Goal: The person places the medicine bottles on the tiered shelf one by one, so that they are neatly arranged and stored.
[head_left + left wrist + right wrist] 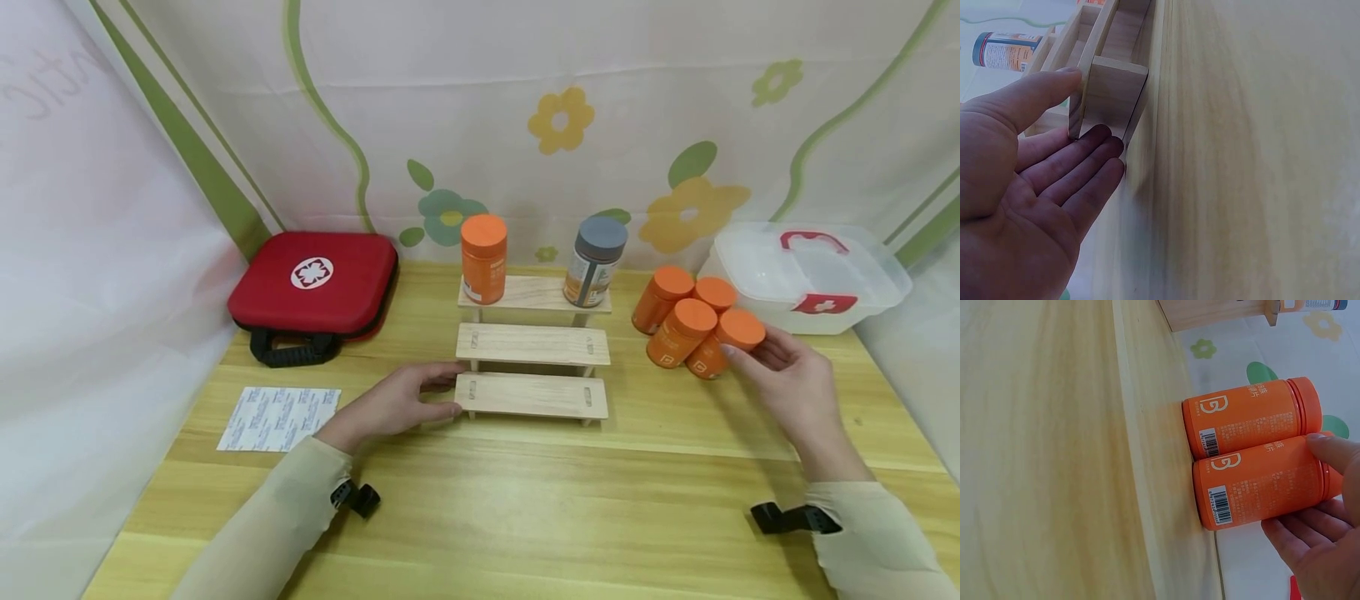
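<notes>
A three-step wooden stand is at the middle of the table. My left hand is at the left end of its lowest step, thumb by the front corner and fairly straight fingers at the side panel, as the left wrist view shows. On the top step stand an orange bottle and a grey-capped bottle. To the right, several orange bottles are grouped close together. My right hand holds the front right one near its cap, thumb on one side and fingers on the other.
A red first-aid case with a black handle lies back left. Nearer, a printed white packet sheet lies flat. A clear-lidded white box with a red latch stands back right. A flowered cloth hangs behind the table.
</notes>
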`<state>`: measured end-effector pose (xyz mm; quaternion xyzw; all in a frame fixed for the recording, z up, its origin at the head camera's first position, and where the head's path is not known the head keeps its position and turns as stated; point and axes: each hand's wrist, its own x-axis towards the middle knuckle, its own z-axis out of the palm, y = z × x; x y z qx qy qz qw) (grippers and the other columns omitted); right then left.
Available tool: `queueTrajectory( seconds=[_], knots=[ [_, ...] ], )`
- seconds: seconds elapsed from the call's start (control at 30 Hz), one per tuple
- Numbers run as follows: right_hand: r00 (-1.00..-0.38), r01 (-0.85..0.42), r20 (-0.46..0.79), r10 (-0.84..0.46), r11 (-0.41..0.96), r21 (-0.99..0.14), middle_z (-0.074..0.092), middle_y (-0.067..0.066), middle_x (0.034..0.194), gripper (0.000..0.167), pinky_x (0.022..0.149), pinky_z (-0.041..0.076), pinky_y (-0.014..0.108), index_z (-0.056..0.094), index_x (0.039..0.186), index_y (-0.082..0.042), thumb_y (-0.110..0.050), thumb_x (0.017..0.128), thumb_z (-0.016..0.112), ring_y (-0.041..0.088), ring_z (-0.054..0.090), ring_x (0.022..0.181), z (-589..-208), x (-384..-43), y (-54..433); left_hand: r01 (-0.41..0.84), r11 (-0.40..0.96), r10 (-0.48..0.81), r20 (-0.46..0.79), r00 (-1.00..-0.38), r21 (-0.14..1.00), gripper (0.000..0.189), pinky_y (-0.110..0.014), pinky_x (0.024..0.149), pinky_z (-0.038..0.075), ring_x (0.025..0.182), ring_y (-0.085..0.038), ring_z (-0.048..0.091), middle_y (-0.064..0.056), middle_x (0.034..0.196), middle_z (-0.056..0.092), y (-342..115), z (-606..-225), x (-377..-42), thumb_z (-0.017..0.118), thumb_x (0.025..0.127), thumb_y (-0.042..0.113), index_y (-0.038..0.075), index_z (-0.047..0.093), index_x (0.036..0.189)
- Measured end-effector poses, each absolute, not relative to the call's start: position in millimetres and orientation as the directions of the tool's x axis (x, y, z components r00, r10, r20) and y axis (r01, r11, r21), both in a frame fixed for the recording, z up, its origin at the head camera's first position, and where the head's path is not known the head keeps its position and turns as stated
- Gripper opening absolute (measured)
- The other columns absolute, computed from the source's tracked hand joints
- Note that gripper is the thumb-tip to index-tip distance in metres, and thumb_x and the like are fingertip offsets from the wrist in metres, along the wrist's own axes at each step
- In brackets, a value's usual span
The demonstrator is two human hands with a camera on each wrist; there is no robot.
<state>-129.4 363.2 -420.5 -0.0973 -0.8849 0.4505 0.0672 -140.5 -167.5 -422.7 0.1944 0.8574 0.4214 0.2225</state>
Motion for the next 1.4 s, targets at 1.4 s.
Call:
queueTrajectory(
  seconds=[1.4],
  knots=[
    [-0.946, -0.116, 0.246, 0.213, 0.485, -0.867, 0.074, -0.029, 0.116, 0.058, 0.083, 0.057, 0.006, 0.066, 0.145, -0.001, 0.003, 0.091, 0.084, -0.013, 0.072, 0.1, -374.8, -81.9, 326.2, 0.161, 0.562, 0.533, -0.206, -0.821, 0.812, 0.065, -0.053, 0.124, 0.046, 0.144, -0.029, 0.06, -0.007, 0.157, 0.061, -167.6, -421.9, -141.7, 0.081, 0.099, 0.028, 0.013, 0.057, 0.157]
  ],
)
